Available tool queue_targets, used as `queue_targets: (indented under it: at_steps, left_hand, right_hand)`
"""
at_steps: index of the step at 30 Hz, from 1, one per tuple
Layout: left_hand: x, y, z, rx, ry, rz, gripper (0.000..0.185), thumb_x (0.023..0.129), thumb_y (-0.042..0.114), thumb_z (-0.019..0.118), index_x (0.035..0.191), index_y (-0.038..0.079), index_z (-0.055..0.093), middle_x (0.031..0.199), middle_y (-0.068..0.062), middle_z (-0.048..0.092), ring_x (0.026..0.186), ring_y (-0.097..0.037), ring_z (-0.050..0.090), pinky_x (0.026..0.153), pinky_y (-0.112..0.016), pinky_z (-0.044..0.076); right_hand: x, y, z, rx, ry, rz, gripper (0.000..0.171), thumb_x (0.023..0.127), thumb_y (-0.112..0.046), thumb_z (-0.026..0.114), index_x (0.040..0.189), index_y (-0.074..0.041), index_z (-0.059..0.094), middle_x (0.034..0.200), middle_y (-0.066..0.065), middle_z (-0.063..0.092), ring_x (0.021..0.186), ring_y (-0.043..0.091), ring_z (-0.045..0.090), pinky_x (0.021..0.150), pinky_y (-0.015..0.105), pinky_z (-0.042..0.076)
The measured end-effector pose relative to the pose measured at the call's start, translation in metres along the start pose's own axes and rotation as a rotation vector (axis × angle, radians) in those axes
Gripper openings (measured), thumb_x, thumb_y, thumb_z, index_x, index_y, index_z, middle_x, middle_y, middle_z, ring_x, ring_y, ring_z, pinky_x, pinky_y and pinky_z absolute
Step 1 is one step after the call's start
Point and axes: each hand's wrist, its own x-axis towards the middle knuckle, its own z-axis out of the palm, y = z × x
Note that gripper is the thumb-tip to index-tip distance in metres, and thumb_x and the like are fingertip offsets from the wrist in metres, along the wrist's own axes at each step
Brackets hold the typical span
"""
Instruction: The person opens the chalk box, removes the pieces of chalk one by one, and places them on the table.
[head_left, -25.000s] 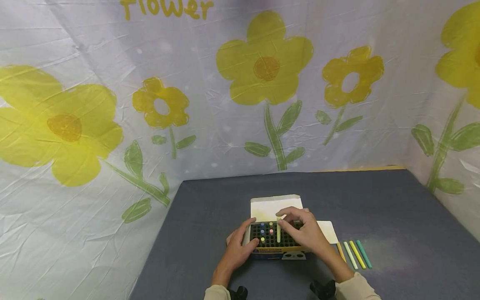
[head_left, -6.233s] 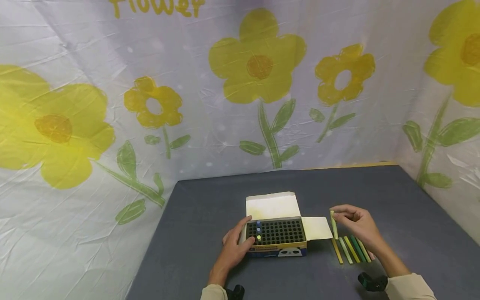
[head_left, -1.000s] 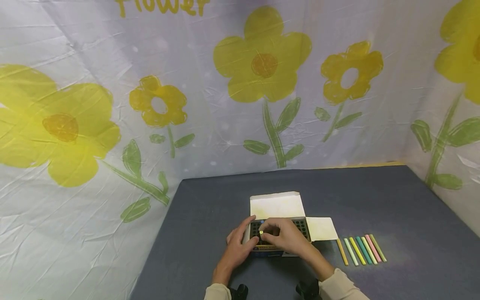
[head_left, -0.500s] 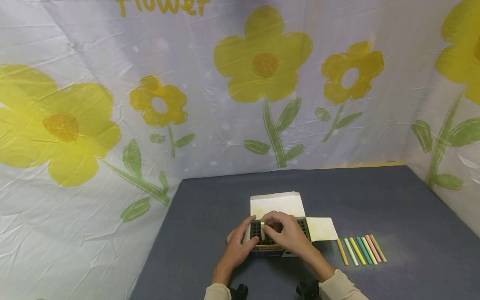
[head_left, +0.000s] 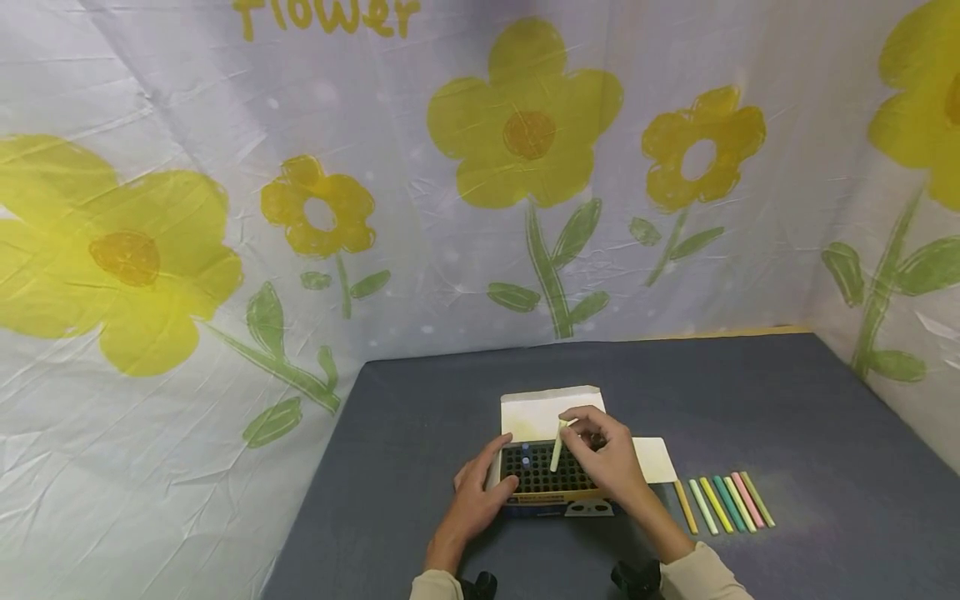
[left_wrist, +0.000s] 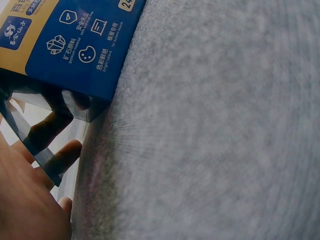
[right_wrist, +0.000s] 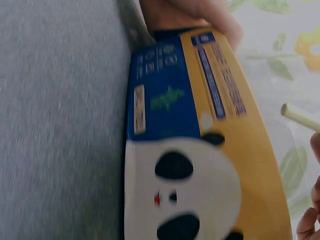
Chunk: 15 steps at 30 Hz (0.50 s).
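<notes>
An open chalk box (head_left: 553, 497) with a black grid of holes sits on the grey table (head_left: 420, 417); a blue chalk (head_left: 526, 451) stands in the grid near its left end. My left hand (head_left: 480, 487) grips the box's left end, its fingers on the side wall (left_wrist: 50, 150). My right hand (head_left: 603, 454) pinches a pale yellow-green chalk stick (head_left: 557, 447) and holds it tilted just above the grid's middle. In the right wrist view the box's blue and yellow panda front (right_wrist: 195, 165) fills the frame, and the chalk stick's end (right_wrist: 300, 117) shows at the right.
Several chalk sticks (head_left: 723, 502) of different colours lie side by side on the table right of the box. The box's white lid flap (head_left: 543, 410) stands behind the grid and a side flap (head_left: 658, 461) lies to its right. Flowered cloth (head_left: 225, 250) walls the table.
My right hand has lifted the yellow-green chalk out of the grid's left part and moved it up and to the right. The left hand stays on the box.
</notes>
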Motion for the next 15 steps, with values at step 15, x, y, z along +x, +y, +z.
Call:
queue_targets:
  at_steps: [15]
  left_hand:
    - [-0.001,-0.002,0.002,0.001,0.009,-0.026,0.062,0.091,0.037,0.066,0.145,0.056,0.043,0.153,0.004,0.049,0.144,-0.043,0.024,0.097,-0.068,0.036]
  right_hand:
    - [-0.010,0.016,-0.061,-0.037,0.055,0.138,0.018,0.097,-0.002,0.065,0.114,0.000,0.072,0.078,0.005,0.072,0.063,0.016,0.057,0.066,0.027,0.047]
